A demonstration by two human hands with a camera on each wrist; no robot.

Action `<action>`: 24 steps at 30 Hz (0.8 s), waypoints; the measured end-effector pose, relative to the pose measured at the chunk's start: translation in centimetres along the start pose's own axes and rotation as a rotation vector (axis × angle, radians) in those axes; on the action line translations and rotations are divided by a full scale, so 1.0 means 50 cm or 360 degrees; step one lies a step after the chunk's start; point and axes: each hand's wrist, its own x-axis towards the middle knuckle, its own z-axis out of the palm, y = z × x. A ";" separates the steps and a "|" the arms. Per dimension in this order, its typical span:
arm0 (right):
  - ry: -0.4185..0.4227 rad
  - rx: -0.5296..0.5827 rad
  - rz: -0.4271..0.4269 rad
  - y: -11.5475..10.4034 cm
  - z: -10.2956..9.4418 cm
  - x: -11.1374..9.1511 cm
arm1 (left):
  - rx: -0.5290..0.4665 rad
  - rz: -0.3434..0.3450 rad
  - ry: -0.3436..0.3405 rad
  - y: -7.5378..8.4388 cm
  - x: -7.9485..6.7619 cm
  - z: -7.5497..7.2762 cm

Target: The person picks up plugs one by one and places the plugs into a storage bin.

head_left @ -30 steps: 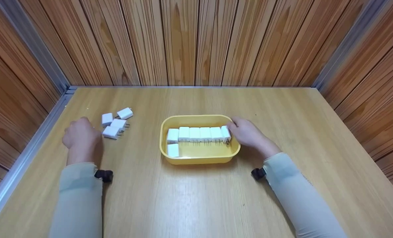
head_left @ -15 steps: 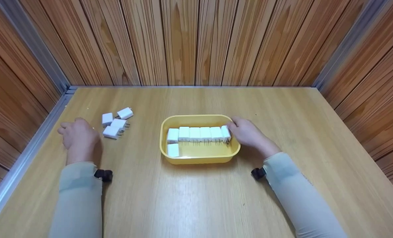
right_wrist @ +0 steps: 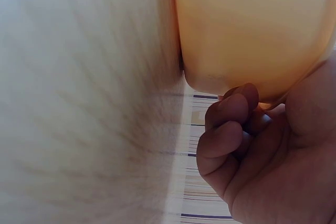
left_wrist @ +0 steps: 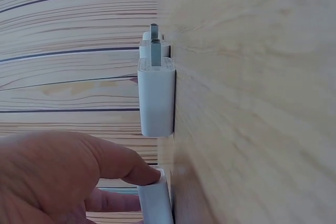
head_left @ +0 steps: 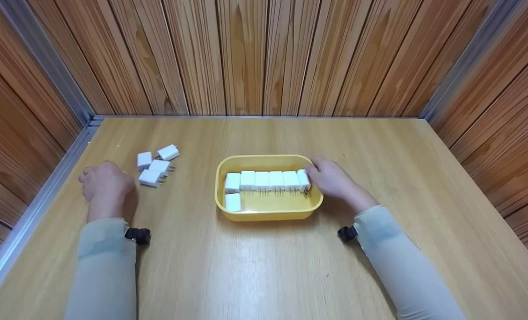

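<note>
At the table's left side my left hand (head_left: 106, 183) has its fingers at a white power adapter (left_wrist: 156, 203). In the left wrist view one fingertip presses on its end and another finger sits behind it; the head view hides this adapter under the hand. Just right of that hand lies a small group of white adapters (head_left: 150, 178), some with metal prongs showing. My right hand (head_left: 332, 178) grips the right end of a yellow tray (head_left: 268, 215), thumb at the rim and fingers curled outside. Inside, a row of white adapters (head_left: 262, 180) runs along the back, with another adapter (head_left: 232, 202) at front left.
The wooden table (head_left: 264, 275) meets a wood-panelled wall (head_left: 264, 58) at the back. Panelled walls also stand at left and right, and a metal strip (head_left: 37, 218) follows the left edge.
The left hand's fingers spread outward at the left, then drew in slightly, with the hand shifting a little toward the front. The right hand and the tray have stayed in place.
</note>
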 end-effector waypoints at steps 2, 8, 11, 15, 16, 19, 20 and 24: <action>-0.0009 0.0007 0.0009 0.000 0.000 0.000 | -0.0007 0.0005 0.0006 0.001 -0.001 -0.002; -0.0009 0.0013 0.0023 -0.003 -0.002 -0.002 | -0.0124 0.0052 0.0056 0.012 -0.012 -0.012; -0.0012 0.0019 0.0034 -0.004 -0.002 -0.002 | -0.0255 0.0090 0.0090 0.027 -0.022 -0.018; -0.0006 0.0012 0.0020 -0.002 -0.001 -0.001 | -0.0421 0.0148 0.0146 0.054 -0.034 -0.024; -0.0002 0.0009 0.0009 -0.001 0.000 0.000 | -0.0445 0.0163 0.0160 0.061 -0.037 -0.025; 0.0012 -0.0004 -0.0018 0.002 0.001 0.001 | -0.0493 0.0212 0.0181 0.078 -0.045 -0.028; 0.0016 -0.0006 -0.0025 0.002 0.001 0.002 | -0.0519 0.0226 0.0172 0.082 -0.049 -0.030; 0.0016 -0.0007 -0.0024 0.002 0.003 0.003 | -0.0699 0.0287 0.0088 0.094 -0.065 -0.039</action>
